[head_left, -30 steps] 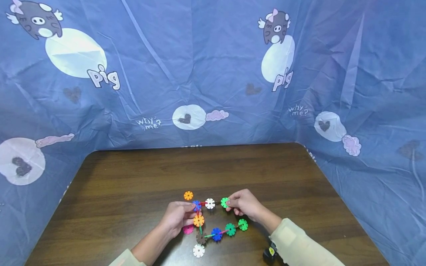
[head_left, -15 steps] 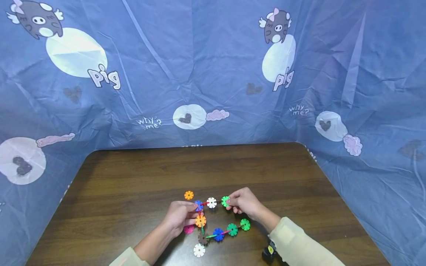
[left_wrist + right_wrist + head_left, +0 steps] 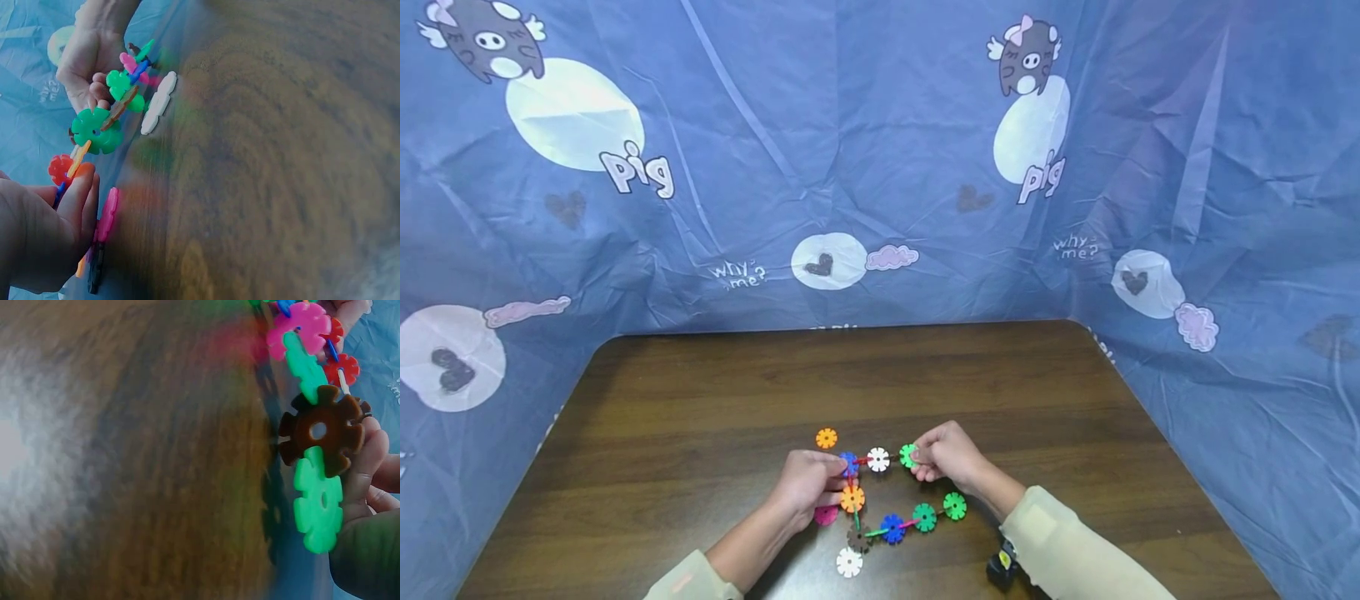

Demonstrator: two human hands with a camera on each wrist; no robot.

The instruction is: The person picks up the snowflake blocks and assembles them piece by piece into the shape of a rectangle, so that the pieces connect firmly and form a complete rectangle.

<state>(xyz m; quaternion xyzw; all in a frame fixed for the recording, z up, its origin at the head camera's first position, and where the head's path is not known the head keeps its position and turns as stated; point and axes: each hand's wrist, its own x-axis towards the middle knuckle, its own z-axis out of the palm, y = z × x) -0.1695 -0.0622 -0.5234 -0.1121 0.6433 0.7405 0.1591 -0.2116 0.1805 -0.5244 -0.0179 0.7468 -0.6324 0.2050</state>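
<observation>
A chain of slotted plastic snowflake discs, bent into a shape with its right side apart, is held up between both hands. My left hand (image 3: 805,485) pinches the blue disc (image 3: 849,464) at the far left corner, its lower fingers behind the orange disc (image 3: 852,499). My right hand (image 3: 953,454) pinches the green disc (image 3: 907,455) ending the far row, past a white disc (image 3: 878,459). The near row runs from a brown disc (image 3: 859,537) through a blue one (image 3: 892,529) to a light green end disc (image 3: 955,506). That end appears close up in the right wrist view, beside a brown disc (image 3: 300,434).
Loose discs lie on the wooden table (image 3: 700,400): orange (image 3: 826,437) beyond the left hand, pink (image 3: 826,516) beside it, white (image 3: 849,562) nearer. A black device (image 3: 1001,571) sits by the right sleeve. Printed blue cloth (image 3: 880,167) surrounds the table.
The chain has shifted very slightly to the right in the head view. Both hands keep their hold on the same discs.
</observation>
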